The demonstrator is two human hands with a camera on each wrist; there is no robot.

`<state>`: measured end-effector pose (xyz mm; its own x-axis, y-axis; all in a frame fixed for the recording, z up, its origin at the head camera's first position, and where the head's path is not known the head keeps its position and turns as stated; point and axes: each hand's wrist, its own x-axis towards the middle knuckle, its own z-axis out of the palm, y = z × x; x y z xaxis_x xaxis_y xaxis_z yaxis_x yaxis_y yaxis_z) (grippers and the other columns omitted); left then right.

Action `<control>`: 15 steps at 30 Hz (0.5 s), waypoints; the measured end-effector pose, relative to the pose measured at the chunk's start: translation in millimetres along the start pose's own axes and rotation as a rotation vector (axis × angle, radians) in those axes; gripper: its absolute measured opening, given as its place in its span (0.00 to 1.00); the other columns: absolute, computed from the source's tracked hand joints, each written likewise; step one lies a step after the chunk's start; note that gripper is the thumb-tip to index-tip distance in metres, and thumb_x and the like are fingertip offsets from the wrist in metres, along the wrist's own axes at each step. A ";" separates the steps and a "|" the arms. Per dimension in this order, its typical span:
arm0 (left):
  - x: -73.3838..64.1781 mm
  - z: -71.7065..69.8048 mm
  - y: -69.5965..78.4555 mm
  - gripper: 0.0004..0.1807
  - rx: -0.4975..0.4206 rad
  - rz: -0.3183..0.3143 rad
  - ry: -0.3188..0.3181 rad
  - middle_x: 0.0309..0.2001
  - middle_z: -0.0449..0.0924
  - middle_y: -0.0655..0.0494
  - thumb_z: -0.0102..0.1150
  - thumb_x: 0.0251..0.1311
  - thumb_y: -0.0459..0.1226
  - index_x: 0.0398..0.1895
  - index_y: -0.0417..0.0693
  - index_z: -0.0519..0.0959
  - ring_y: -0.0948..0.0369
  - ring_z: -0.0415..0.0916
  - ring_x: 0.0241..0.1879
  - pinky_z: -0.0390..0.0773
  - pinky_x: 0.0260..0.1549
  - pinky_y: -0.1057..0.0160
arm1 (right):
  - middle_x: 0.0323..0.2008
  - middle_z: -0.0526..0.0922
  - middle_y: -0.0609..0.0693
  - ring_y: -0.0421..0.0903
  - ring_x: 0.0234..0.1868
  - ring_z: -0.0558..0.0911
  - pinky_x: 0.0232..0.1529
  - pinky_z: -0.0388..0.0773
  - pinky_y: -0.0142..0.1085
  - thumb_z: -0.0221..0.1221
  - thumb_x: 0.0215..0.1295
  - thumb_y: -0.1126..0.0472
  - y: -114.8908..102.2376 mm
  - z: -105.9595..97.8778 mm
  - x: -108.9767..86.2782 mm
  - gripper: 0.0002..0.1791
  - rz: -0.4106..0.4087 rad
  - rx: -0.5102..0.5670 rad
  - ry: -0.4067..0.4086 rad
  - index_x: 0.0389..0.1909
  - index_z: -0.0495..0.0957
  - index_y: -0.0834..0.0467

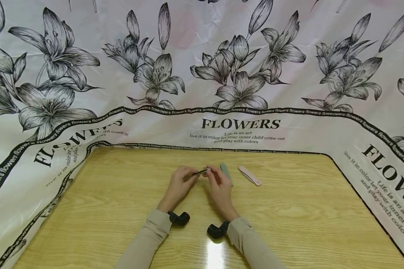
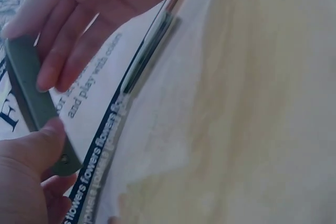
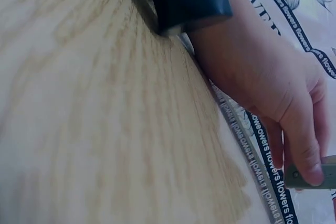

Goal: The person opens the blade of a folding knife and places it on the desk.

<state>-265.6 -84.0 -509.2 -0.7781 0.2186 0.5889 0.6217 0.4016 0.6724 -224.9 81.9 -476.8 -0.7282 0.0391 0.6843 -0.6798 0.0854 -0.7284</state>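
Both hands hold a slim grey-green folding knife-like tool (image 2: 39,98) above the table. It has a long slot along one edge and a rivet at one end. My left hand (image 1: 179,184) pinches the rivet end, thumb on its face. At the opposite end, the fingers of my right hand (image 1: 221,188) grip the tip. In the head view the tool (image 1: 200,172) looks thin and dark, seen edge-on. The right wrist view shows just its rivet end (image 3: 328,176) under the left thumb; the slot's contents are hidden.
On the wooden table (image 1: 306,209), a similar green folded tool (image 1: 226,172) lies just behind the right hand, partly covered by it. A pink one (image 1: 250,175) lies to its right. Flower-printed cloth (image 1: 239,129) encloses the back and sides.
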 end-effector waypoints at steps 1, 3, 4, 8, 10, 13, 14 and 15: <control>-0.6 1.6 1.6 0.05 -0.013 0.019 0.011 0.42 0.85 0.54 0.66 0.62 0.33 0.41 0.46 0.86 0.56 0.80 0.46 0.80 0.48 0.54 | 0.43 0.81 0.71 0.64 0.38 0.83 0.43 0.84 0.43 0.54 0.67 0.80 0.0 -0.6 0.0 0.12 -0.006 0.006 0.003 0.49 0.76 0.76; -2.2 4.4 4.6 0.05 -0.048 0.043 0.027 0.42 0.85 0.55 0.65 0.63 0.32 0.41 0.46 0.86 0.58 0.82 0.44 0.82 0.46 0.58 | 0.43 0.81 0.71 0.64 0.39 0.83 0.43 0.84 0.41 0.55 0.65 0.81 -0.2 -1.4 0.2 0.13 -0.013 0.022 0.007 0.50 0.76 0.76; -3.1 5.4 6.5 0.06 -0.069 0.052 0.033 0.42 0.85 0.55 0.65 0.64 0.32 0.42 0.46 0.85 0.58 0.82 0.43 0.83 0.45 0.59 | 0.43 0.81 0.70 0.63 0.39 0.83 0.44 0.84 0.40 0.56 0.64 0.81 0.0 -1.7 0.3 0.13 -0.018 0.028 0.007 0.50 0.76 0.76; -7.5 9.9 13.6 0.07 -0.122 0.068 0.054 0.42 0.86 0.54 0.65 0.64 0.31 0.44 0.45 0.85 0.59 0.84 0.41 0.84 0.40 0.62 | 0.42 0.81 0.69 0.61 0.39 0.83 0.43 0.83 0.35 0.58 0.62 0.82 -0.6 -1.8 0.5 0.13 -0.033 0.044 0.013 0.48 0.76 0.77; -10.2 12.1 17.6 0.07 -0.148 0.058 0.058 0.41 0.86 0.54 0.65 0.63 0.30 0.43 0.44 0.85 0.59 0.84 0.39 0.84 0.38 0.63 | 0.41 0.81 0.69 0.60 0.38 0.82 0.42 0.82 0.33 0.57 0.63 0.82 -1.2 -1.7 -0.1 0.11 -0.035 0.054 0.021 0.46 0.76 0.77; -15.6 15.3 25.3 0.07 -0.217 -0.001 0.052 0.40 0.87 0.52 0.66 0.62 0.30 0.42 0.43 0.85 0.57 0.84 0.36 0.85 0.35 0.64 | 0.38 0.80 0.68 0.57 0.37 0.82 0.41 0.81 0.29 0.57 0.64 0.82 -4.0 -1.9 -2.0 0.09 -0.017 0.070 0.041 0.44 0.76 0.76; -17.8 16.1 28.2 0.07 -0.249 -0.028 0.046 0.39 0.87 0.51 0.66 0.62 0.30 0.42 0.42 0.85 0.56 0.84 0.35 0.85 0.33 0.64 | 0.38 0.80 0.67 0.54 0.37 0.81 0.41 0.80 0.28 0.57 0.64 0.81 -5.3 -2.1 -3.0 0.08 -0.006 0.071 0.048 0.43 0.76 0.75; -20.3 16.9 31.2 0.06 -0.283 -0.059 0.040 0.39 0.86 0.50 0.66 0.62 0.29 0.42 0.41 0.85 0.54 0.84 0.35 0.85 0.32 0.64 | 0.36 0.80 0.66 0.52 0.36 0.81 0.41 0.80 0.27 0.56 0.64 0.81 -6.6 -2.5 -4.0 0.08 0.000 0.068 0.054 0.43 0.76 0.75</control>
<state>-231.9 -60.9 -507.8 -0.8130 0.1650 0.5583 0.5800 0.1470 0.8012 -217.3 83.6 -474.6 -0.7237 0.0932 0.6838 -0.6855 0.0172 -0.7279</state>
